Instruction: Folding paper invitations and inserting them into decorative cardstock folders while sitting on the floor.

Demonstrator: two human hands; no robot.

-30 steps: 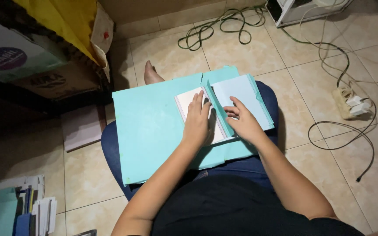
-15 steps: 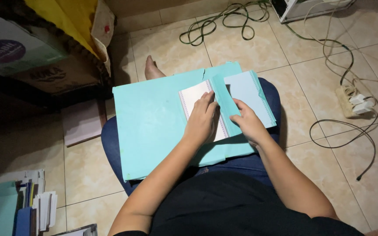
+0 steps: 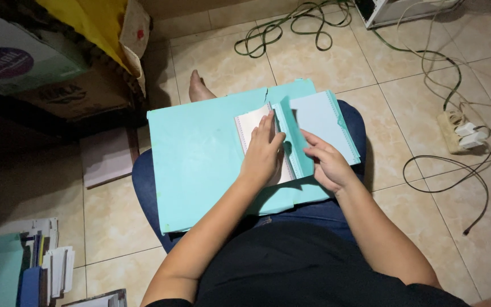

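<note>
A large turquoise board (image 3: 194, 165) lies across my lap. On it sits a small stack of white sheets (image 3: 249, 126) and a light blue cover (image 3: 319, 122) with a turquoise spine strip (image 3: 291, 142) folded over the stack's right edge. My left hand (image 3: 263, 152) lies flat on the white stack, fingers pressing along the strip. My right hand (image 3: 325, 162) rests on the strip and the cover's lower left, fingertips pinching the strip's edge.
Cardboard boxes (image 3: 46, 68) and yellow cloth stand at the far left. A white paper (image 3: 106, 159) lies on the tiled floor. Books and folders (image 3: 35, 267) pile at lower left. Green and black cables (image 3: 296, 25) and a power strip (image 3: 464, 132) lie to the right.
My left hand slid slightly toward the strip, pressing it down. My right hand moved off the cover's middle to the strip's lower edge. The view shifted a little.
</note>
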